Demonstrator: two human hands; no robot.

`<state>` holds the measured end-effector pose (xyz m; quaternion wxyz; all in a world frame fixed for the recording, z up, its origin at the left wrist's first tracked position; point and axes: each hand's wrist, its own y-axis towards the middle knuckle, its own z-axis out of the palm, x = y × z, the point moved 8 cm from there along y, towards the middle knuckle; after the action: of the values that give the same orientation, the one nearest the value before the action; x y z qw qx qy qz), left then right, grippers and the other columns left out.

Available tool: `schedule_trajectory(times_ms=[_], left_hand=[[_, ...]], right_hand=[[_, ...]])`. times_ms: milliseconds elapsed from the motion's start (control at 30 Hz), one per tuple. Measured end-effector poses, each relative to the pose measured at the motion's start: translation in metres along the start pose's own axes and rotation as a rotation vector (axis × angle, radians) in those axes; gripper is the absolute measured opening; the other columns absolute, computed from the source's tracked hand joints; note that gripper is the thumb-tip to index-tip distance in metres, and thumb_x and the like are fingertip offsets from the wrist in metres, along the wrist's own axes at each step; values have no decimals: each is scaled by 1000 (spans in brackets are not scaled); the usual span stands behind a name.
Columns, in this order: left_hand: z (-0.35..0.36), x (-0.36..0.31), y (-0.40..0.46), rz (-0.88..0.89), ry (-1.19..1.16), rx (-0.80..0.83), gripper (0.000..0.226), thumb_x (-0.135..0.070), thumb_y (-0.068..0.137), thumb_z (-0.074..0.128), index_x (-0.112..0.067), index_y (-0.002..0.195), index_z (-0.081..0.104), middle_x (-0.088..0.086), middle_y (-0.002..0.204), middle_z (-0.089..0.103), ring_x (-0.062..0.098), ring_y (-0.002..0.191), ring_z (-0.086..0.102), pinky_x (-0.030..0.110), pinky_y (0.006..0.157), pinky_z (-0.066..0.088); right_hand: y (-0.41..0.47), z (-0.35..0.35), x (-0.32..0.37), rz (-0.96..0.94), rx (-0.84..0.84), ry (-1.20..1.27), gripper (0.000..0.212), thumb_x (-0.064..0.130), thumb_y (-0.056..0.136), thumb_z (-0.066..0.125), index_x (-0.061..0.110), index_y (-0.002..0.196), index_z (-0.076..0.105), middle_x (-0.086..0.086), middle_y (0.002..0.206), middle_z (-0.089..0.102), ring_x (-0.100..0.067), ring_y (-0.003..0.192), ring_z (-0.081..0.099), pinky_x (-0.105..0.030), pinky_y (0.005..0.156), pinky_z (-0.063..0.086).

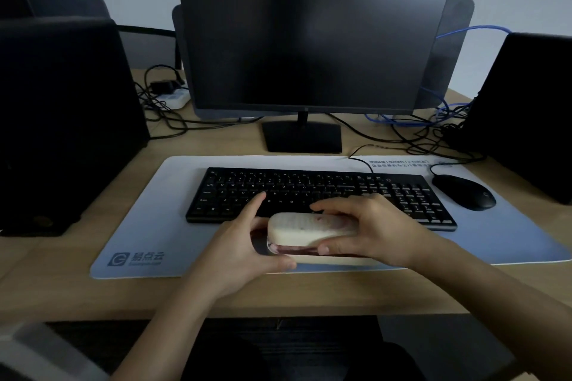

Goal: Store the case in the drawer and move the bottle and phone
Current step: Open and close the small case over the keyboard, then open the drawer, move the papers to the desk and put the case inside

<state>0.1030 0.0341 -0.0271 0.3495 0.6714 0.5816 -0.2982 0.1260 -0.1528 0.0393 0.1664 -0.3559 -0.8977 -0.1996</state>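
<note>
Cream-white oblong hinged case [305, 230], lid partly raised, dark reddish lining visible along gap, held low over front edge of pale blue-grey desk mat [148, 219], just in front of black keyboard [322, 195]. Left hand [247, 252] clasps case's left end, thumb under, index finger extended over keys. Right hand [376, 230] closed on lid's right part, fingers on top, thumb at front seam. Black mouse [464, 192] at mat's right; dark monitor [312, 31] behind keyboard on wooden desk [102, 294].
</note>
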Motion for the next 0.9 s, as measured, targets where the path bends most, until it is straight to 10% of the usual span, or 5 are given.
schedule_trajectory(times_ms=[400, 667, 900], left_hand=[[0, 1, -3, 6, 42, -11, 126, -70, 41, 79, -50, 147, 14, -43, 115, 47, -24, 111, 39, 4, 84, 28], [15, -17, -5, 160, 267, 55, 90, -68, 56, 70, -56, 136, 30, -24, 126, 48, -2, 116, 44, 29, 99, 41], [37, -55, 2, 283, 341, 32, 93, -66, 58, 74, -38, 141, 41, -20, 132, 48, 4, 120, 44, 28, 96, 41]], right_hand=[[-8, 10, -3, 59, 6, -29, 89, 58, 60, 81, 28, 137, 51, 18, 116, 54, 0, 107, 50, -9, 90, 39], [-29, 9, -9, 61, -13, -186, 89, 56, 62, 76, 30, 141, 45, 6, 132, 57, -14, 117, 51, -32, 97, 44], [-42, 4, -24, 87, -78, -66, 77, 43, 64, 85, 23, 132, 57, 2, 124, 62, -13, 112, 58, -22, 96, 43]])
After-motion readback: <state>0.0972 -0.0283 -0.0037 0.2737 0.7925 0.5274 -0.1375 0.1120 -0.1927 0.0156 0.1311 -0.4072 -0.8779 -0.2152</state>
